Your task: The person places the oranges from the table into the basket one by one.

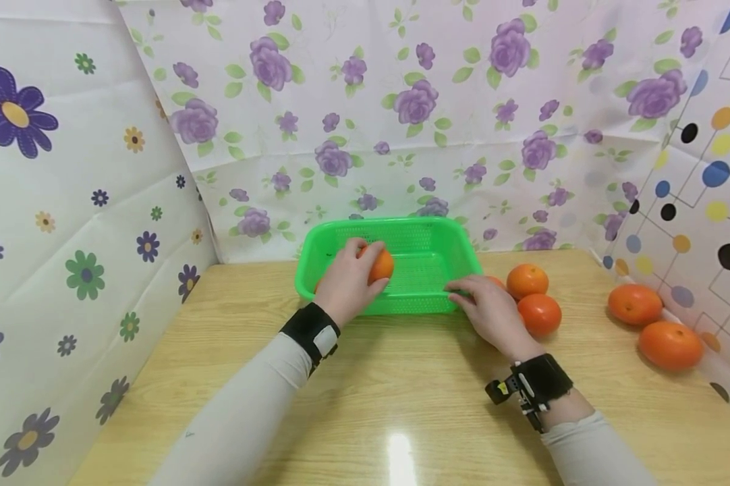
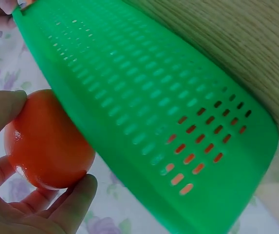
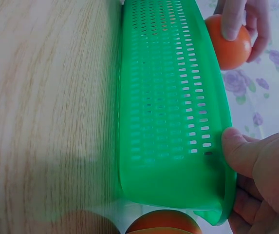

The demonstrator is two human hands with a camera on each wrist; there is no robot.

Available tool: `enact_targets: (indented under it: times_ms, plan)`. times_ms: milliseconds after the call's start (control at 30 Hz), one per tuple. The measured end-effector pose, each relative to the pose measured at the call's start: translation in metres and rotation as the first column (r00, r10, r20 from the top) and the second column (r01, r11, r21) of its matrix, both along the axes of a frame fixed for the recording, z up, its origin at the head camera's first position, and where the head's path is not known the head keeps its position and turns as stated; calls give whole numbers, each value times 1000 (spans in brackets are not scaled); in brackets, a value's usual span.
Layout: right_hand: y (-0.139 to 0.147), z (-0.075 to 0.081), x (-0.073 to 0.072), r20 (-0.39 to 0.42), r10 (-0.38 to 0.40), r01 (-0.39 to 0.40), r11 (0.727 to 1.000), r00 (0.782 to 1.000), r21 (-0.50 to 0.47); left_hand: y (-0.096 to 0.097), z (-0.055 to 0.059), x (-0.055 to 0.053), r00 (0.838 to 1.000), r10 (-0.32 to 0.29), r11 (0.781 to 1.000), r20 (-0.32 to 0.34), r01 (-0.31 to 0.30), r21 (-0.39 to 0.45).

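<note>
My left hand (image 1: 349, 282) holds an orange-red tomato (image 1: 382, 265) above the left half of a green plastic basket (image 1: 401, 305). In the left wrist view the thumb and fingertips curl round this smooth, shiny tomato (image 2: 46, 141), which is level with the basket's rim. At the basket's front right corner, my right hand (image 1: 492, 312) pinches the rim, its thumb outside in the right wrist view. Orange-red shows through the slots at the basket's left end, where another tomato lies mostly hidden.
Beside my right hand are several tomatoes, among them one (image 1: 527, 281) behind another (image 1: 540, 315); one is partly covered by the hand. Two more tomatoes (image 1: 670, 345) lie farther right by the dotted cloth wall. Flowered cloth (image 1: 371, 121) stands behind the wooden table (image 1: 365, 405).
</note>
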State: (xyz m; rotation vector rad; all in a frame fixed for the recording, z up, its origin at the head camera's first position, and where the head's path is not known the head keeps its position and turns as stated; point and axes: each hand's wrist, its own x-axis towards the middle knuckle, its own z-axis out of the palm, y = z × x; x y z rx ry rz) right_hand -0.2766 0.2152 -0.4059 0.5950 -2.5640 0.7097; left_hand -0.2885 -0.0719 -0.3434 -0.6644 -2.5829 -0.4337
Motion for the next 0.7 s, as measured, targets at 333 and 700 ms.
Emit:
enact_targets:
  times_ms: [333,700]
  plan:
    - [0,0,0,-1,-8,8,1000,1000,13,-5,-5,-15,991,70,998,110,-69,-8]
    - [-1,1,0,29,-29,29,999,999,13,-5,-10,-26,979,84,996,187,-80,-26]
